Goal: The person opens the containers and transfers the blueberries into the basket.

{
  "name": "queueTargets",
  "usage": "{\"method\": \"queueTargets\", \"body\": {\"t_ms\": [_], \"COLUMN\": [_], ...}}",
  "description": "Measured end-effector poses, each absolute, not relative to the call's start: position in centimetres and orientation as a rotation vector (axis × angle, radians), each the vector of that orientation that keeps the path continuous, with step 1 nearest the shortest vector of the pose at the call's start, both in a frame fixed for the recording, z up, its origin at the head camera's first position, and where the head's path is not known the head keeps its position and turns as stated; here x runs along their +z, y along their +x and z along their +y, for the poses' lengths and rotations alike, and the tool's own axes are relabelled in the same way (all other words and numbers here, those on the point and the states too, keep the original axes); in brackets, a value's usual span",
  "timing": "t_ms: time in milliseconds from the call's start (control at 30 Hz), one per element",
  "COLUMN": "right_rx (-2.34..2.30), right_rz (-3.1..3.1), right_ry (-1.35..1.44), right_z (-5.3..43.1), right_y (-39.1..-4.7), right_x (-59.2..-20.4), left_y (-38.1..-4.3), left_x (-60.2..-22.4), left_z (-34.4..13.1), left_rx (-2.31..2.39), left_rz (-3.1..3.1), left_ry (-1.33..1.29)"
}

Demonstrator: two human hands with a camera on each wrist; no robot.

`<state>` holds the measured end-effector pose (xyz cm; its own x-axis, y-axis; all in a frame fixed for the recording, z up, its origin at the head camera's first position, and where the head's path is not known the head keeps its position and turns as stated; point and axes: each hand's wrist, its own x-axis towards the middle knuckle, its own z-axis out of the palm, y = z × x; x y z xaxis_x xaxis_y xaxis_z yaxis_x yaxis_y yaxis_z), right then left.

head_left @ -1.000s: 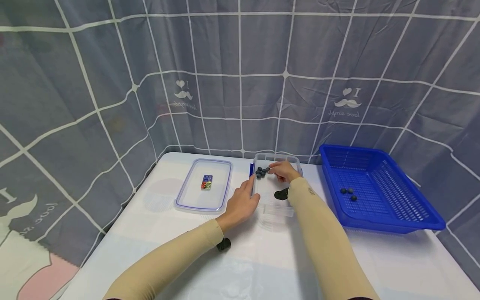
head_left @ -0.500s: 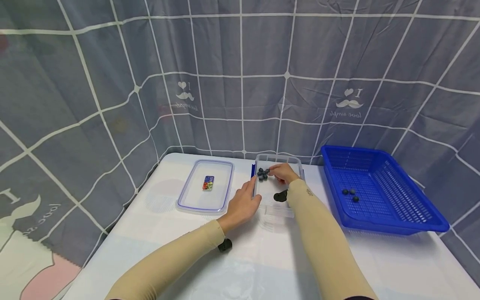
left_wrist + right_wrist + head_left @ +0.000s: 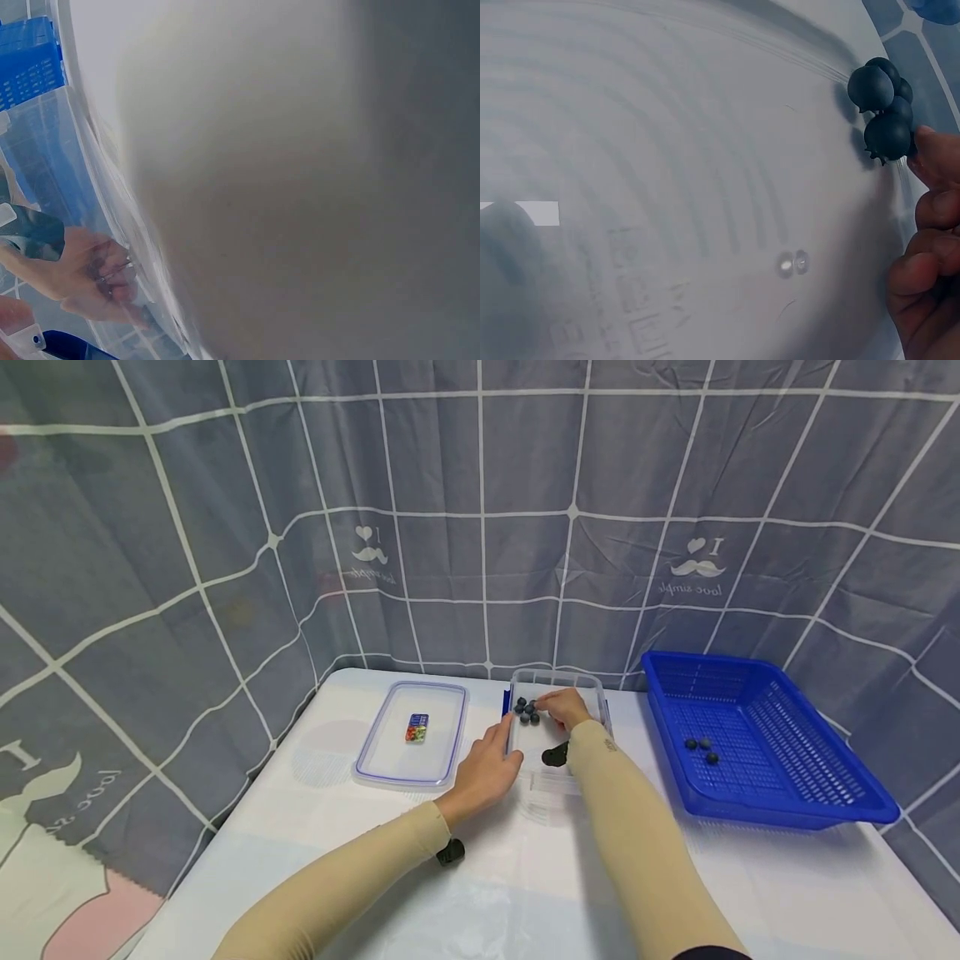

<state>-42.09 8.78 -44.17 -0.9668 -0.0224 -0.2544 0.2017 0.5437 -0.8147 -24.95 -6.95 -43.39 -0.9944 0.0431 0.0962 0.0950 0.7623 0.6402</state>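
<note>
A clear lidless box [image 3: 536, 756] with blue side latches stands at the back of the table. Near its left wall, several blueberries [image 3: 527, 713] lie bunched together on the bottom. My left hand [image 3: 483, 772] rests along the left side of the box, its fingers extended. Inside the box is my right hand [image 3: 567, 707], the index fingertip touching a berry at the edge of the bunch. In the right wrist view its other fingers [image 3: 930, 251] are curled and hold nothing visible. Through the clear wall, the left wrist view shows the right hand [image 3: 94, 277].
Left of the box lies a clear lid [image 3: 375, 727] with a blue seal and a colourful label [image 3: 417, 728]. A blue plastic basket [image 3: 780, 806] holding 3 blueberries [image 3: 705, 744] stands at the right. A grey checked curtain [image 3: 525, 560] hangs behind the table.
The blueberries have shifted slightly within the bunch, some coming nearer to me. My right hand has moved a little left, its fingertip still at the berries. My left hand stays put.
</note>
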Motion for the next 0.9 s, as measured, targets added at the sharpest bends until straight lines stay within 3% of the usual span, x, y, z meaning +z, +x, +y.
{"method": "queueTargets", "body": {"t_ms": [900], "right_rx": [-1.339], "right_rz": [2.590], "right_ry": [0.205], "right_z": [8.58], "right_y": [-42.55], "right_x": [-44.58], "left_y": [-25.15], "left_x": [-43.54], "left_z": [-6.95], "left_rx": [-1.022], "left_rz": [-2.881], "left_ry": [-0.102]}}
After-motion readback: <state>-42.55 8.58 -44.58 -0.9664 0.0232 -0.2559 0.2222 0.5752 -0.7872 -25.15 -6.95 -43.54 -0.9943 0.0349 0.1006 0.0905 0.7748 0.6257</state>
